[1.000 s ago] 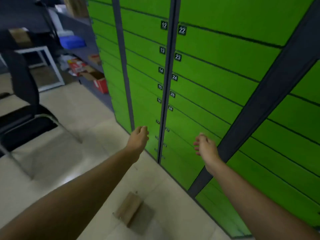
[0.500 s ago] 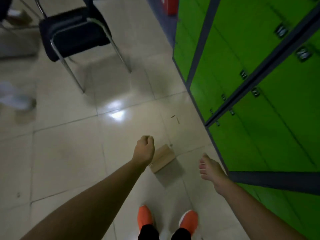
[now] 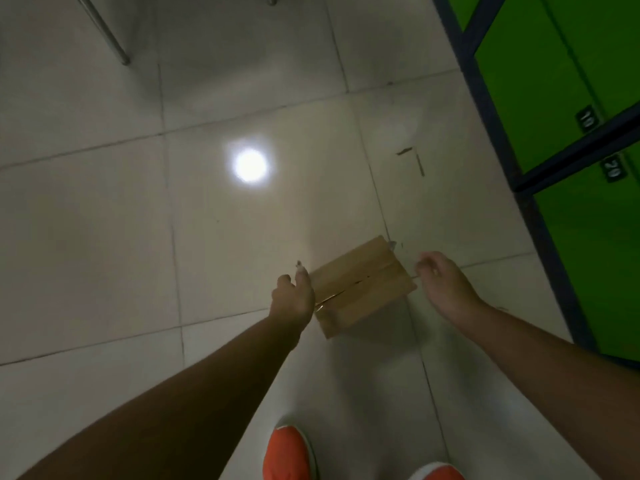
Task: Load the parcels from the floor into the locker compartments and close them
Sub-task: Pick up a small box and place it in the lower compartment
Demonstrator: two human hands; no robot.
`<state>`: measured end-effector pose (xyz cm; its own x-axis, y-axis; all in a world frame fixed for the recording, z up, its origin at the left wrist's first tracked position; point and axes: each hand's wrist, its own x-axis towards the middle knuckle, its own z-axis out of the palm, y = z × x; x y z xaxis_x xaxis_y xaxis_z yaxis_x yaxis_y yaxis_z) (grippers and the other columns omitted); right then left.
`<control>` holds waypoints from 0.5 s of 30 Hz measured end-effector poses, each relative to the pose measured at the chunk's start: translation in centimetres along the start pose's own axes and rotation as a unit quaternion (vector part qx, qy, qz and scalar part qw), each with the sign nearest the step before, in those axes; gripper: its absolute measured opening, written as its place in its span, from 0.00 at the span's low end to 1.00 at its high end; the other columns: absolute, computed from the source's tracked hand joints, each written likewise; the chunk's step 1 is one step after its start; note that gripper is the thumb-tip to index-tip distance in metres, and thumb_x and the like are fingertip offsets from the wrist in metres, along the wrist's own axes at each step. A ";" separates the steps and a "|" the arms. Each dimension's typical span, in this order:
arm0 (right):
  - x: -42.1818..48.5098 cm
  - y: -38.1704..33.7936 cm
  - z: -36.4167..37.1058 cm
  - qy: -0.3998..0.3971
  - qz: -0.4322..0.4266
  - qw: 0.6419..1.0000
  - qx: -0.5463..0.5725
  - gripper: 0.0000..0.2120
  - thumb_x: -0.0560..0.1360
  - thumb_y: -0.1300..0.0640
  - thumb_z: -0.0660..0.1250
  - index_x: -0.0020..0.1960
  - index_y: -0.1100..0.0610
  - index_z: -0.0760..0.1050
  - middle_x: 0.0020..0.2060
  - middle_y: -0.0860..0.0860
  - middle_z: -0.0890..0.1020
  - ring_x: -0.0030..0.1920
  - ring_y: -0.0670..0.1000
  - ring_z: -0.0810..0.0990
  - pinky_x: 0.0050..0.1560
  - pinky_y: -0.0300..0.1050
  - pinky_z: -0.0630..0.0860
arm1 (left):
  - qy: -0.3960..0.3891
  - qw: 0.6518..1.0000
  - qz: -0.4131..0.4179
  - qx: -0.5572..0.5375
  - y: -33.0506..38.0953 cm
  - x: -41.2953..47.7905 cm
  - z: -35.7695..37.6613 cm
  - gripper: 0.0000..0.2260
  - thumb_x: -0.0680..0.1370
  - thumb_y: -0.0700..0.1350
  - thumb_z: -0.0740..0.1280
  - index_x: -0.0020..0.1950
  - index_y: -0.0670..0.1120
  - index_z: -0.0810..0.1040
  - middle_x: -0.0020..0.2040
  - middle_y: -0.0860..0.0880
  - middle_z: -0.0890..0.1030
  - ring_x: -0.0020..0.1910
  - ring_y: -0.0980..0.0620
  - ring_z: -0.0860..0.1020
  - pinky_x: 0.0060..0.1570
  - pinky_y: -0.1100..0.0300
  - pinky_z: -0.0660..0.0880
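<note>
A small brown cardboard parcel (image 3: 363, 284) lies flat on the tiled floor, its top seam slightly split. My left hand (image 3: 294, 297) hangs at the parcel's left edge with fingers loosely spread, holding nothing. My right hand (image 3: 446, 284) is just off the parcel's right corner, fingers loosely curled and empty. Whether either hand touches the box is unclear. The green lockers (image 3: 568, 98) with shut doors numbered 10 and 20 stand to the right.
Metal chair legs (image 3: 104, 32) reach the floor at the top left. A lamp glare (image 3: 250, 165) shines on the tiles. My orange shoes (image 3: 289, 452) are at the bottom edge. The lockers' dark frame (image 3: 540, 216) runs along the floor.
The view has tipped from the locker fronts down to the floor. Both hands have dropped to either side of the parcel, which now looks much closer.
</note>
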<state>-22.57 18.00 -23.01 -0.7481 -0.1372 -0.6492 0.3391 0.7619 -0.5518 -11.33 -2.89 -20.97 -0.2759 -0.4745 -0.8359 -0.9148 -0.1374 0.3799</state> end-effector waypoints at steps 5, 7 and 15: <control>4.9 2.4 4.3 -0.090 -0.011 0.996 0.004 0.27 0.85 0.43 0.55 0.80 0.54 0.65 0.77 0.52 0.70 0.76 0.54 0.68 0.77 0.49 0.62 | -0.029 0.989 -0.096 -0.112 -2.0 5.2 3.1 0.33 0.85 0.65 0.47 0.81 0.42 0.61 0.76 0.41 0.69 0.75 0.39 0.68 0.72 0.43 0.66; 5.9 3.2 5.0 -0.099 -0.020 0.995 -0.008 0.30 0.82 0.37 0.54 0.77 0.53 0.70 0.73 0.51 0.75 0.73 0.55 0.73 0.75 0.53 0.67 | -0.055 0.978 -0.112 -0.166 -1.9 6.6 3.7 0.33 0.84 0.67 0.47 0.77 0.44 0.67 0.68 0.42 0.76 0.67 0.40 0.75 0.67 0.42 0.71; 4.3 3.9 3.4 -0.163 0.217 0.962 0.038 0.41 0.77 0.24 0.45 0.62 0.58 0.74 0.53 0.60 0.82 0.53 0.60 0.81 0.54 0.56 0.78 | -0.117 0.969 -0.185 -0.111 -2.9 5.8 2.1 0.23 0.86 0.60 0.51 0.67 0.43 0.71 0.53 0.42 0.76 0.60 0.38 0.75 0.62 0.36 0.72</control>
<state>-22.54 18.25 -29.67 -0.3116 -0.0166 -0.9501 0.6291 0.7457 -0.2194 -10.90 -3.44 -27.79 -0.0245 -0.1494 -0.9885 -0.8849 -0.4569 0.0910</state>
